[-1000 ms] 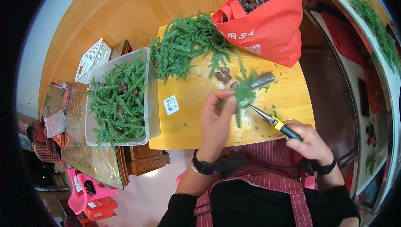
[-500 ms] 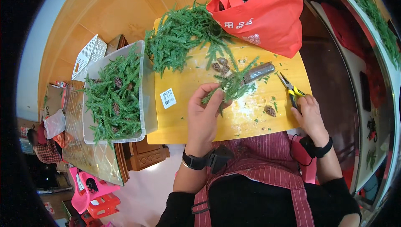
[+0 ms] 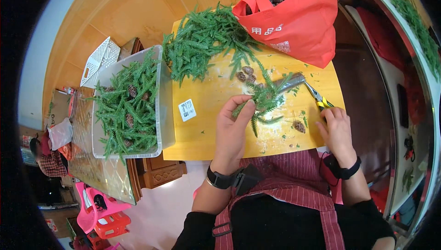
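Note:
My left hand (image 3: 235, 123) pinches a green artificial pine sprig (image 3: 264, 94) between thumb and fingers, holding it over the yellow table (image 3: 206, 130). At the right side of the table, my right hand (image 3: 337, 128) has its fingers curled over the handles of a pair of pliers (image 3: 317, 96) with yellow and black grips. The jaws of the pliers point away from me, beside a dark, plastic-wrapped bundle (image 3: 291, 82). A loose pine cone (image 3: 299, 127) lies between my hands, and a few more pine cones (image 3: 248, 71) sit beyond the sprig.
A pile of green sprigs (image 3: 202, 41) covers the far left of the table. Behind stands a red bag (image 3: 294, 25) full of pine cones. Left is a clear plastic bin (image 3: 160, 107) with sprigs and cones. A white label (image 3: 187, 110) and green clippings lie on the table.
The sprig in my left hand has turned, its branches now spread farther to the right. My right hand has moved up over the handles of the pliers. The view has shifted slightly.

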Action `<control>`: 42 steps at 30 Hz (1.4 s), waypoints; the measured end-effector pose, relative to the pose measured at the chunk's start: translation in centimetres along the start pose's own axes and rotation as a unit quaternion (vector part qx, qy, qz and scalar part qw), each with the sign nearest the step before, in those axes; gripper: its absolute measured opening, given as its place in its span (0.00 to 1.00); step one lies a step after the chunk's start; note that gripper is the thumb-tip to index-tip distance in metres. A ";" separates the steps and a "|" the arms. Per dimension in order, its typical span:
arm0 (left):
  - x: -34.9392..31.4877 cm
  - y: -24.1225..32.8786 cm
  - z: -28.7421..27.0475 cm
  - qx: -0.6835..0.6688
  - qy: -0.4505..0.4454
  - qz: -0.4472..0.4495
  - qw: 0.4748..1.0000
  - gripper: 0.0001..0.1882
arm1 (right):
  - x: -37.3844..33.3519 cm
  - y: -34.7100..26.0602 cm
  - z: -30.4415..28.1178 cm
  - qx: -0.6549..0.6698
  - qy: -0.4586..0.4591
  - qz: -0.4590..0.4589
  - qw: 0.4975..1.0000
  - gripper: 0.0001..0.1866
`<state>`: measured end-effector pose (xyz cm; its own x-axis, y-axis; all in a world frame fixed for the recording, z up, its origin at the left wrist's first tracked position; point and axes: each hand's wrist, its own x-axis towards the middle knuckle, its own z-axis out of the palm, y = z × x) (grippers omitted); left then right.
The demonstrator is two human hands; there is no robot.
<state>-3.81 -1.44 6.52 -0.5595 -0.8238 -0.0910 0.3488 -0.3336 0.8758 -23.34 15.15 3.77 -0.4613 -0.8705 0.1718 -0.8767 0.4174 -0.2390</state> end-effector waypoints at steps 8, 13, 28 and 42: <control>-0.7 0.4 1.2 0.010 -0.005 0.038 0.999 0.09 | 0.8 -2.5 1.2 0.093 -0.053 -0.017 0.994 0.17; -0.9 0.6 1.4 0.005 -0.017 0.020 1.000 0.09 | 1.2 -2.2 2.7 0.095 -0.067 -0.049 0.992 0.16; -1.0 0.9 2.8 0.070 -0.012 0.065 0.995 0.08 | 2.1 -7.7 -3.9 0.382 0.031 -0.224 0.896 0.18; -1.5 1.1 3.5 0.087 -0.028 0.096 0.991 0.09 | 3.1 -8.6 -3.3 0.301 0.119 -0.204 0.924 0.24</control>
<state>-5.19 1.07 9.28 -0.5388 -0.8355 0.1076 0.3199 -0.0848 0.9436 -17.66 9.74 9.48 -0.1881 -0.8114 0.5535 -0.7832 -0.2161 -0.5830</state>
